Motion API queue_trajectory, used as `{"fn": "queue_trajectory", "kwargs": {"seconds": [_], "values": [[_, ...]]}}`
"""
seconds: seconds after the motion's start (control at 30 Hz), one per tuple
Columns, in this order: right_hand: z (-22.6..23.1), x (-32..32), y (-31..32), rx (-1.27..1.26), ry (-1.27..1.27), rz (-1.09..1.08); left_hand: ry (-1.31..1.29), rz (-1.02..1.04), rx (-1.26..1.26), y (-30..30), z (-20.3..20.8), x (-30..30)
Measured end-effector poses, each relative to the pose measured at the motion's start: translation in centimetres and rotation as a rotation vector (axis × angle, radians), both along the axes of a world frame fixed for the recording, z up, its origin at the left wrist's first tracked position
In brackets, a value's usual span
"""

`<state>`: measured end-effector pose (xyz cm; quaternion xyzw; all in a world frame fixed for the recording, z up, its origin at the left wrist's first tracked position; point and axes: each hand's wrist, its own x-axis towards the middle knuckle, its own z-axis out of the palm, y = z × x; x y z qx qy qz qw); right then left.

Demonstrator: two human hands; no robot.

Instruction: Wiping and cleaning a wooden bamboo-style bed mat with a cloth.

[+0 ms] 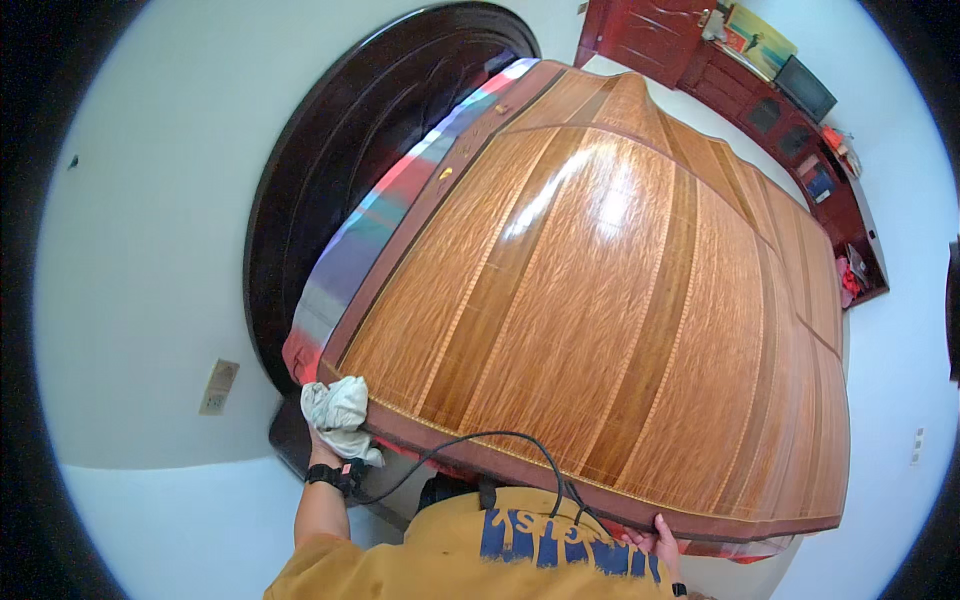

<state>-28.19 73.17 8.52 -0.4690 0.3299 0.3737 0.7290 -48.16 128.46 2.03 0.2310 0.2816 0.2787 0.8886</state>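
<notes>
A brown bamboo sleeping mat (560, 300) with a dark reddish-brown cloth border is spread over the bed. At its near left corner my left hand (320, 449) is closed round a crumpled whitish cloth (338, 405), which hides most of its fingers. The cloth touches the mat's border. Farther right, my right hand (657, 543) pinches the near border, thumb on top and fingers partly out of sight underneath. Along the left side a multicoloured bed sheet (372, 235) shows from under the mat.
A dark, curved headboard (300, 190) borders the bed's left side. Beyond the far edge stand a red-brown cabinet (740, 90) and a dark screen (805, 88). A black cable (480, 434) loops from my left wrist across the near border. A wall socket (219, 387) is at the left.
</notes>
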Motion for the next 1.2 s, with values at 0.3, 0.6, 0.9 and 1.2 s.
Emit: {"fn": "queue_trajectory", "kwargs": {"seconds": [0.3, 0.6, 0.9, 1.2], "values": [[-1.4, -0.4, -0.5, 0.084, 0.002, 0.004, 0.215, 0.072, 0.212, 0.0, 13.1, 3.0], [-2.8, -0.3, -0.1, 0.126, 0.012, 0.025, 0.332, 0.115, 0.720, -3.1, 24.5, 5.6], [-3.1, -0.8, 0.3, 0.070, -0.075, 0.006, 0.507, -0.199, 1.390, -9.3, 32.5, 11.2], [-4.1, -0.3, -0.5, 0.050, -0.065, 0.076, -0.474, -0.452, 2.480, -22.3, 26.7, 20.2]]}}
